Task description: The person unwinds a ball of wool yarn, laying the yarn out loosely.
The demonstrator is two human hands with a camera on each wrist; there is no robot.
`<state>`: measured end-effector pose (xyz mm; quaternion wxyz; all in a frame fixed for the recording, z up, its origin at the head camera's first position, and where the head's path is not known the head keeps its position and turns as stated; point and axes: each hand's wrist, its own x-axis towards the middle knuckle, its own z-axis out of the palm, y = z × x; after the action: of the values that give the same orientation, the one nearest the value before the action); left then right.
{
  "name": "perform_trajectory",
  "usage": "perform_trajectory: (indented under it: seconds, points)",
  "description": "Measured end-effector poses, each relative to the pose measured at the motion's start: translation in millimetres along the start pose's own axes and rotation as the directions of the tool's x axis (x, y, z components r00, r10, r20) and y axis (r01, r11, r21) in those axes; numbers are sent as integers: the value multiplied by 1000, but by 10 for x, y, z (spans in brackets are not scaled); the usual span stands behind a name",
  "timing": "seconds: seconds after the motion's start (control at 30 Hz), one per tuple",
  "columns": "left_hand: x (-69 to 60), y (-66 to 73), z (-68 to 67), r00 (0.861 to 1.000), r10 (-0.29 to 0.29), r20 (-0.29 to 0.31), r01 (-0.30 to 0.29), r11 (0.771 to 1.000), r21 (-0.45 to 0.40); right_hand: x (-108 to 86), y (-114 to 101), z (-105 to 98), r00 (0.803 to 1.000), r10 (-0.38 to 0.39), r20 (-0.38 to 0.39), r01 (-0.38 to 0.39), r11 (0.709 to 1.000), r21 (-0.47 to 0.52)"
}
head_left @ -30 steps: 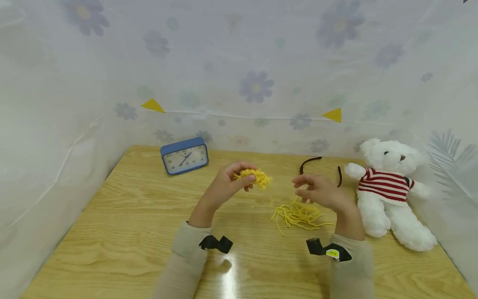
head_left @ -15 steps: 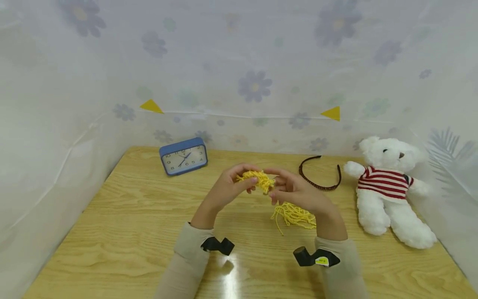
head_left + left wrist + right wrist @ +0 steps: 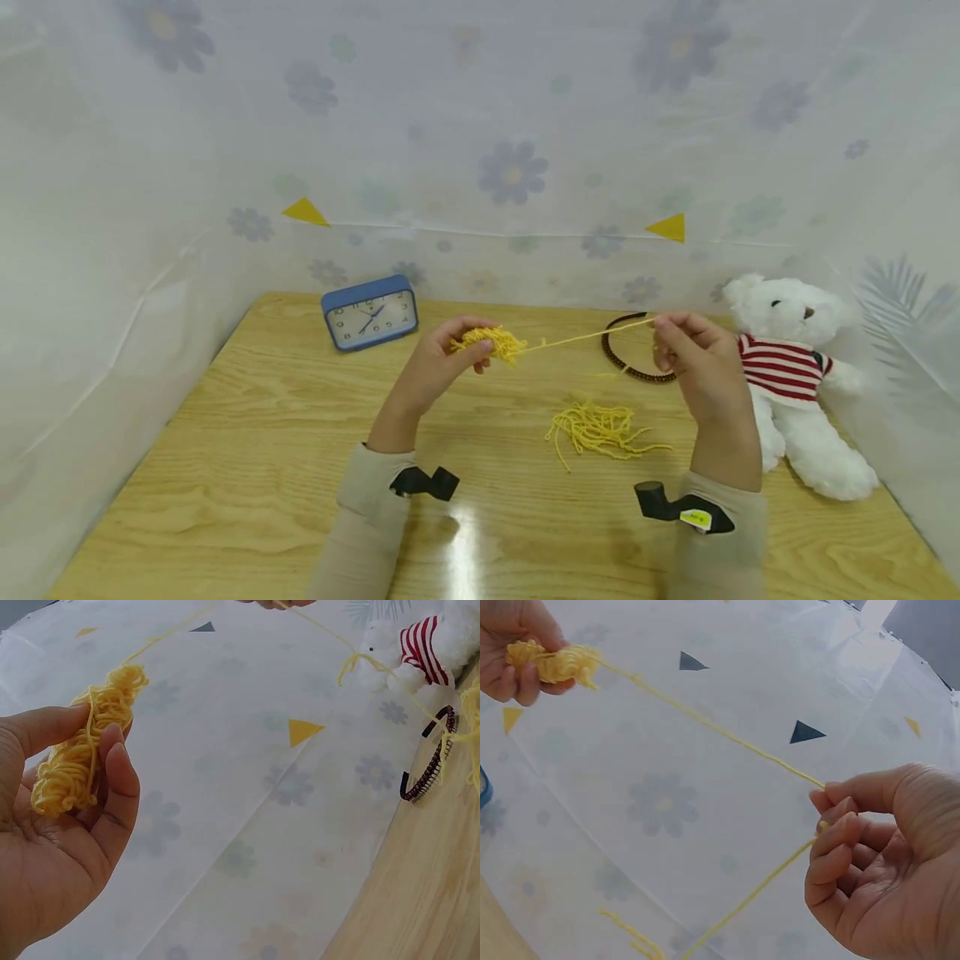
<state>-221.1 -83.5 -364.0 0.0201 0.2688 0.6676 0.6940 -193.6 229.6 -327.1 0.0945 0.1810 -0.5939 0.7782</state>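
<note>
My left hand [image 3: 442, 367] grips a small bundle of yellow yarn [image 3: 112, 712], thumb on one side and fingers curled round the other. From the bundle's right end a single yarn strand [image 3: 585, 337] runs taut, rising slightly, to my right hand [image 3: 705, 367]. The right thumb and forefinger pinch that strand, as the right wrist view shows. Below the pinch, the strand's slack part [image 3: 757, 889] slants down out of the curled fingers. A loose pile of yellow yarn [image 3: 600, 431] lies on the table between the hands, nearer the right one.
A blue alarm clock [image 3: 371, 313] stands at the back left of the wooden table [image 3: 247, 467]. Behind the strand lies a dark beaded headband [image 3: 637, 372]. A white teddy bear [image 3: 817, 417] in a striped top sits at the right, partly behind the right hand.
My right hand came to the bundle's right end, then moved right and up, drawing a strand out straight. The left hand shifted slightly left with the bundle.
</note>
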Motion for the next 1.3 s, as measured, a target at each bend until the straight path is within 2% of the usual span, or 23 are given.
perform_trajectory:
  seconds: [0.1, 0.23, 0.4, 0.53, 0.6, 0.67, 0.73, 0.87, 0.93, 1.0, 1.03, 1.07, 1.13, 1.17, 1.2, 1.23, 1.3]
  points:
    - [-11, 1, -48, 1000, -1, -19, 1, 1000, -11, -2, -73, -105, 981, -19, -194, 53, 984, 172]
    - [-33, 5, -117, 998, 0, -60, -1, 1000, -20, -3, -159, -230, 914, -6, -406, 145, 939, 311]
    - [-44, 19, -179, 996, 15, -92, -19, 999, -36, -21, -232, -385, 830, 33, -557, 245, 875, 417]
    - [-49, 39, -204, 994, 31, -103, -35, 998, -44, -41, -264, -488, 790, 76, -609, 278, 841, 465]
    - [-54, 45, -216, 993, 37, -110, -42, 998, -41, -46, -272, -518, 778, 91, -621, 277, 838, 469]
    - [-57, 46, -231, 992, 47, -116, -52, 998, -44, -49, -279, -543, 765, 102, -635, 264, 851, 455]
    - [-65, 49, -248, 990, 48, -130, -55, 997, -49, -50, -284, -563, 746, 108, -658, 257, 864, 434]
    - [-78, 51, -287, 986, 39, -162, -50, 996, -67, -62, -298, -599, 694, 122, -709, 250, 883, 397]
    - [-82, 54, -301, 984, 34, -174, -48, 996, -75, -68, -301, -612, 677, 123, -725, 249, 889, 384]
    - [-82, 55, -309, 983, 34, -178, -49, 996, -78, -74, -297, -626, 680, 131, -721, 202, 912, 356]
    - [-83, 59, -308, 984, 37, -176, -51, 996, -79, -78, -290, -630, 690, 134, -712, 156, 932, 326]
    - [-81, 59, -307, 984, 42, -172, -56, 995, -79, -83, -278, -637, 710, 143, -690, 90, 953, 290]
    - [-76, 63, -297, 986, 47, -162, -60, 995, -75, -97, -249, -653, 777, 167, -607, -88, 983, 159]
    - [-73, 64, -289, 987, 50, -154, -62, 995, -73, -104, -231, -663, 814, 185, -551, -185, 981, 57]
    - [-70, 64, -281, 988, 52, -146, -63, 996, -70, -108, -211, -668, 845, 208, -492, -280, 957, -77]
    - [-66, 64, -272, 989, 53, -139, -62, 996, -64, -109, -190, -673, 875, 230, -427, -348, 911, -221]
    - [-58, 63, -251, 990, 52, -128, -60, 996, -60, -101, -145, -681, 909, 292, -298, -408, 777, -480]
